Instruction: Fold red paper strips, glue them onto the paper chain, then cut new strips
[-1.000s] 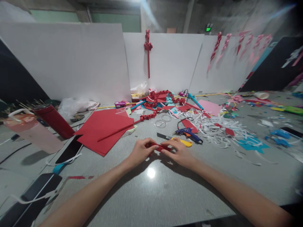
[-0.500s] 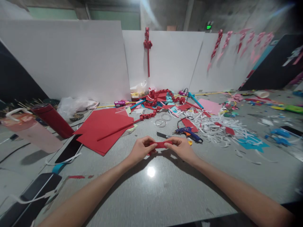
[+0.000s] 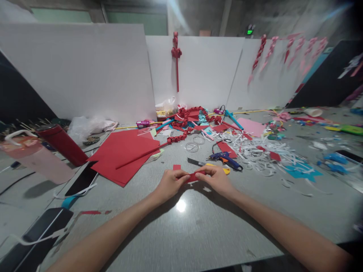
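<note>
Between the thumbs and fingers of both hands is a small strip of red paper (image 3: 193, 177), held just above the grey table. My left hand (image 3: 171, 184) pinches its left end, and my right hand (image 3: 217, 180) pinches the right end. A red paper end (image 3: 176, 167) sticks up behind my left fingers; whether it belongs to the same strip is hidden. Just beyond my right hand lies a utility knife with a yellow handle (image 3: 226, 170) and a dark blade. A blue glue gun (image 3: 230, 160) rests behind it.
Red sheets (image 3: 124, 155) lie left of centre, near a red bottle (image 3: 64, 145) and a pink bottle (image 3: 42, 162). White paper shreds (image 3: 255, 151) spread at the right. Red paper chains (image 3: 184, 117) are piled toward the back, before white panels (image 3: 195, 71).
The red strip has tilted slightly between my fingers, its left end lower. A red end now shows above my left hand, and more of the yellow knife handle is visible.
</note>
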The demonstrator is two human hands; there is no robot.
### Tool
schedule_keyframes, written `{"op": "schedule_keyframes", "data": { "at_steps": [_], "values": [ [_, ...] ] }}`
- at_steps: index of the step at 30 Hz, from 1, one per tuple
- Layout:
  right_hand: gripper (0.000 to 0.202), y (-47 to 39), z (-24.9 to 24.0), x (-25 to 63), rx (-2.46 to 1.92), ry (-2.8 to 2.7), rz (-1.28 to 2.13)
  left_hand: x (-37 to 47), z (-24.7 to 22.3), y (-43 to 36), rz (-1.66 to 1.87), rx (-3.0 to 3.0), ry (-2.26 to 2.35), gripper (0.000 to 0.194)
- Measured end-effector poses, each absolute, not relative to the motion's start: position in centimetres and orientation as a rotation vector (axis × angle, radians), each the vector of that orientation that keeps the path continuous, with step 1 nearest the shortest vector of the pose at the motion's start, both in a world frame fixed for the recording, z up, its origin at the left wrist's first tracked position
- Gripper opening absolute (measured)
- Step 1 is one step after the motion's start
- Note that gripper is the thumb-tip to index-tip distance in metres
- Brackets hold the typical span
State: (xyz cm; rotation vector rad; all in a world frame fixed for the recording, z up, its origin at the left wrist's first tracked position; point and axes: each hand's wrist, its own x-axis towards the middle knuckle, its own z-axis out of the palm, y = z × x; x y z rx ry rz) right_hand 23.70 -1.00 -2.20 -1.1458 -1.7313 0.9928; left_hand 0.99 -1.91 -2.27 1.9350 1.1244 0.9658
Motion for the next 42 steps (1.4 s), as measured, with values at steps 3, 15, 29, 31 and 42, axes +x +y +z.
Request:
{"op": "schedule_keyframes", "data": {
  "at_steps": [3, 15, 29, 31, 42],
  "values": [
    [0.026, -0.7, -2.6, 23.8, -1.157, -1.687, 1.037, 1.1, -2.2, -2.1, 0.981, 1.936, 1.142, 0.024],
    [0.03, -0.6, -2.8, 24.2, -1.156, -1.798, 0.909, 0.4, -2.7, -2.0, 0.887, 2.184, 1.095, 0.033],
    [0.021, -1.5, -1.8, 24.1, -1.008, -2.094, 0.671, 0.6, -2.9, -2.1, 0.91, 2.227, 0.986, 0.024],
    [0.023, -1.7, -1.7, 24.1, -0.972, -2.161, 0.646, 0.6, -2.9, -2.2, 0.88, 2.256, 0.966, 0.025],
    [0.025, -1.0, -1.6, 24.4, -1.114, -1.967, 0.789, 0.6, -1.8, -2.1, 0.844, 2.198, 1.111, 0.032]
  ]
}}
